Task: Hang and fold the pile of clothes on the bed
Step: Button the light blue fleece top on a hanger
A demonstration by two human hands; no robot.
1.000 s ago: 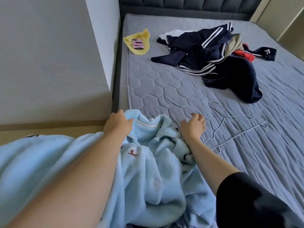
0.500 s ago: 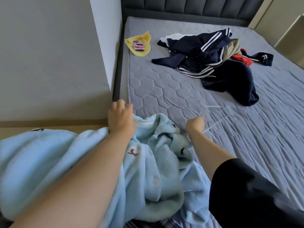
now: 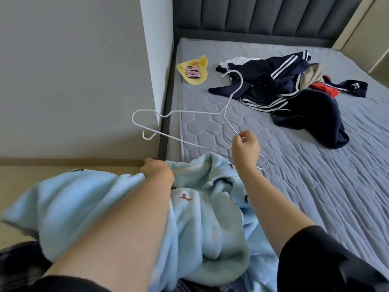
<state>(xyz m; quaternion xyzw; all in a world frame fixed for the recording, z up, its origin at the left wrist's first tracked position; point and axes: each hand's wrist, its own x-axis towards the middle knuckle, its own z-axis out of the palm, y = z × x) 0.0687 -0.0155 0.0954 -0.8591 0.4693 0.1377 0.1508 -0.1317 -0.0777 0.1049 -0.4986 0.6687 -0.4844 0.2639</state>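
Head view: hanger (image 3: 223, 111), flat on the bed (image 3: 315, 186) a second ago, now raised, right hand (image 3: 245, 151) fingers pinching its wire. Left hand (image 3: 157, 171) clenches blue fleece garment (image 3: 200, 218) (probably its collar) at bed's edge. Hanging can begin; dark pile (image 3: 280, 89) lies beyond.

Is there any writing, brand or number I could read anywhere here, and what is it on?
No text can be read anywhere.
Phone case, on the yellow cloth: dark marks on pink, too small to read.
Fleece: small stitched figures, not letters.
Navy clothes: white stripes only, no logo visible.
Hanger: bare white wire, no label.
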